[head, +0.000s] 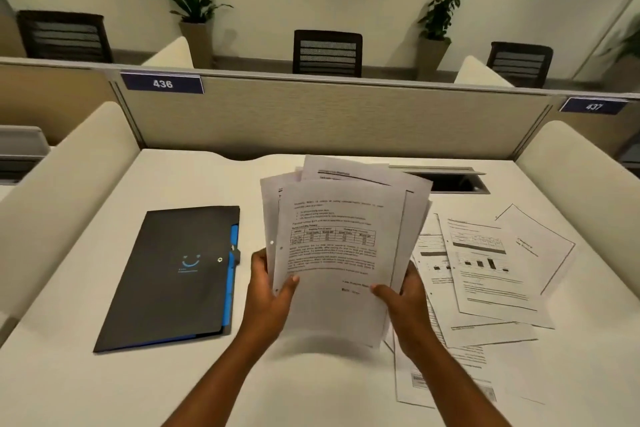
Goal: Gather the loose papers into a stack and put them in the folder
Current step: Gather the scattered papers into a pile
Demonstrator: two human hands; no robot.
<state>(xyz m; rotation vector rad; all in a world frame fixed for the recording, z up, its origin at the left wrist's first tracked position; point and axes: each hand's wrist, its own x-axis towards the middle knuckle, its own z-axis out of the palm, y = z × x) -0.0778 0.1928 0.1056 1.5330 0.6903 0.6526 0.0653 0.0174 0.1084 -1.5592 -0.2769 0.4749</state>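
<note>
I hold an uneven bunch of printed papers (337,243) upright above the white desk (86,385), its sheets fanned out at the top. My left hand (270,291) grips the bunch's lower left edge, thumb on the front sheet. My right hand (403,302) grips the lower right edge the same way. A closed black folder (173,274) with a blue inner edge and a smile logo lies flat on the desk left of my hands. Several loose papers (491,274) lie overlapping on the desk to the right, partly under my right forearm.
A grey partition (329,118) with labels 436 and 437 closes the desk's far side. An open cable hatch (450,180) sits at the back right. Cream side dividers (62,184) flank the desk. Chairs and potted plants stand beyond the partition.
</note>
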